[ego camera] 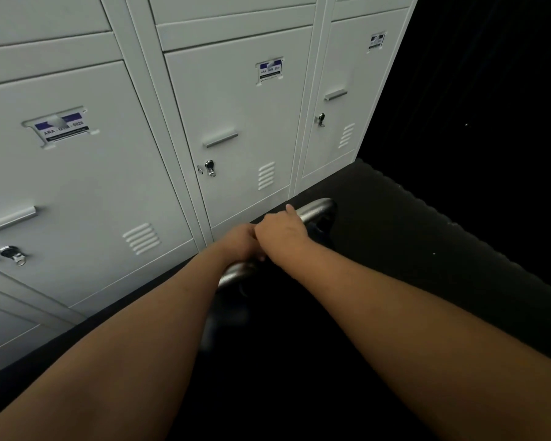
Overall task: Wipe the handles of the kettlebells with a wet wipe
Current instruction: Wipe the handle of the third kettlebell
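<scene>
Both hands are closing on the steel kettlebell handle [312,210] on the dark floor by the lockers [236,106]. The bar is running from near-left to far-right. The left hand [240,241] is gripping its near end; the right hand [282,227] is clenching just beyond, nearer the unwiped far end. No wipe is showing.

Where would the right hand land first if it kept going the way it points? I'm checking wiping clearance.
Probably along the kettlebell handle, under the right hand, then the lockers; depth is unclear.
</scene>
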The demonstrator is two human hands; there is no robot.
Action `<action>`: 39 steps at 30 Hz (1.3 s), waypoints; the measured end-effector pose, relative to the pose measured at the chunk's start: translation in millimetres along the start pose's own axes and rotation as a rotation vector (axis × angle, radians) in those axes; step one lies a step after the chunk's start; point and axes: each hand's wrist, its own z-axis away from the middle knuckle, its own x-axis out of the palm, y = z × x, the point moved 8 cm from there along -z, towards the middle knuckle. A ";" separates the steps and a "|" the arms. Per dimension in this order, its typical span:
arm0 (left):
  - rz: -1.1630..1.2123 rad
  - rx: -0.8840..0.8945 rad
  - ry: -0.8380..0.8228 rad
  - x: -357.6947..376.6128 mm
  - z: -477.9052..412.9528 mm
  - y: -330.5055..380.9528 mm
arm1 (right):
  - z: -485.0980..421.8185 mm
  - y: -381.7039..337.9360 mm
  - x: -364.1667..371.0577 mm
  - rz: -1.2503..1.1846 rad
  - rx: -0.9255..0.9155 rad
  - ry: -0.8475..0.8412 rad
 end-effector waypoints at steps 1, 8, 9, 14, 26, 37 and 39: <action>0.030 0.002 -0.008 1.9 -0.6 -1.8 | 3.9 1.2 0.4 0.016 -0.011 0.025; 0.154 0.033 -0.054 6.7 2.2 1.0 | -1.5 9.8 1.5 0.084 -0.016 0.015; 0.159 0.033 -0.064 7.6 3.1 1.8 | -6.1 12.3 0.3 0.057 0.004 -0.020; 0.124 0.066 -0.057 4.5 3.7 3.3 | 0.2 9.0 12.2 0.131 0.023 -0.015; 0.153 0.094 -0.079 6.9 -0.7 -1.6 | 19.7 15.4 27.2 -0.160 -0.045 0.205; 1.015 0.075 0.071 -20.9 17.9 71.6 | 60.0 95.7 18.2 -1.811 0.356 0.706; 1.016 0.127 0.019 -16.0 19.4 91.8 | 62.5 94.4 17.6 -1.734 0.330 0.693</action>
